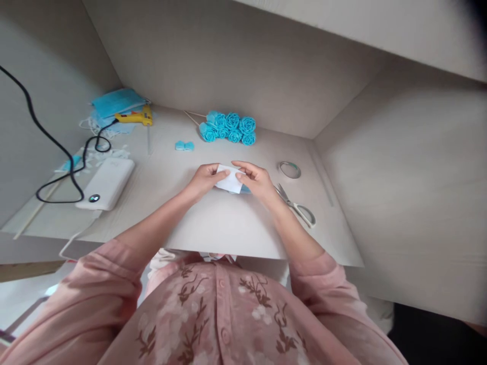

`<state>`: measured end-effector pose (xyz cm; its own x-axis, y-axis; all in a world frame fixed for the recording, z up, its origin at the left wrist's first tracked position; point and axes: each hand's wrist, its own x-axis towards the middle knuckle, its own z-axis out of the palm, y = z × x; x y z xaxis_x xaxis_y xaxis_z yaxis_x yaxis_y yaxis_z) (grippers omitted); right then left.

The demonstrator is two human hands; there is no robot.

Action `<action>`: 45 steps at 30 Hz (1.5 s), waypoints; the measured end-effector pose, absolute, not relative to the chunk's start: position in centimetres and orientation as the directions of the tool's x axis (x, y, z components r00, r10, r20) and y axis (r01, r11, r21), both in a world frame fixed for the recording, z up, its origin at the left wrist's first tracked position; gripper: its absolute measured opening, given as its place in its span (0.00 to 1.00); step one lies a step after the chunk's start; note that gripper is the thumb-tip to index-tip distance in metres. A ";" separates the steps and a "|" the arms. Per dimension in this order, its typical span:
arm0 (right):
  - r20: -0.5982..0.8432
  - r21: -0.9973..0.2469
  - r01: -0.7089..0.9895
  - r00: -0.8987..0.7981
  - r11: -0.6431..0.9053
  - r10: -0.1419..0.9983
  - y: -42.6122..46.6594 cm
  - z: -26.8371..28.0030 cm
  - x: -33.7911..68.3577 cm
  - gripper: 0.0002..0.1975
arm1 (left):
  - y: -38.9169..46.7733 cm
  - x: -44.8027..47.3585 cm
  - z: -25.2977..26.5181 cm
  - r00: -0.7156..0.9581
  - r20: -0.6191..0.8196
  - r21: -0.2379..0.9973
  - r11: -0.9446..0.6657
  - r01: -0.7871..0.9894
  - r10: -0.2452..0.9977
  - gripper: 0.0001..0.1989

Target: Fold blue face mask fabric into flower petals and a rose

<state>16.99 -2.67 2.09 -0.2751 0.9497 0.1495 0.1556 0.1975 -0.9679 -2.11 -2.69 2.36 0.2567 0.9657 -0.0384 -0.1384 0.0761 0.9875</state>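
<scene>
A small white square of thin, paper- or cloth-like material (231, 183) is held up between both hands above the middle of the table. My left hand (206, 178) pinches its left edge, thumb on top. On the opposite side, my right hand (257, 181) grips the square with its thumb, its index finger reaching out behind. Some light blue material (245, 189) shows under the lower right corner; whether it is held or lies on the table I cannot tell. Scissors (297, 205) with pale handles lie beside my right forearm, below a roll of tape (289, 170).
Blue rosettes (232, 128) on thin sticks lie at the back, near a small blue bow (184, 146). At the left are blue face masks (119, 103), a yellow glue gun (135, 117), its black cable (72, 167), white scraps (99, 154) and a white power bank (108, 183). Panels enclose the table.
</scene>
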 end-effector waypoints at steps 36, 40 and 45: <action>0.529 -0.760 0.456 0.021 0.462 0.848 -4.2 1.5 17.2 0.25 | -3.2 -1.7 2.3 0.211 -0.019 0.976 0.064 -0.209 0.977 0.21; 0.623 -0.522 0.613 -0.201 0.593 0.756 -4.9 1.7 16.7 0.19 | -3.5 -1.5 2.3 0.392 -0.125 0.929 0.246 -0.276 0.911 0.28; 0.625 -0.532 0.509 -0.303 0.677 0.719 -5.4 2.3 16.9 0.20 | -3.3 -1.3 2.1 0.291 -0.164 0.887 0.269 -0.374 0.943 0.19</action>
<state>16.89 -5.44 2.29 -0.3034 0.7193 0.6250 0.5091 0.6768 -0.5318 -1.35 -3.34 2.11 0.2905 0.9428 -0.1637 -0.3741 0.2694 0.8874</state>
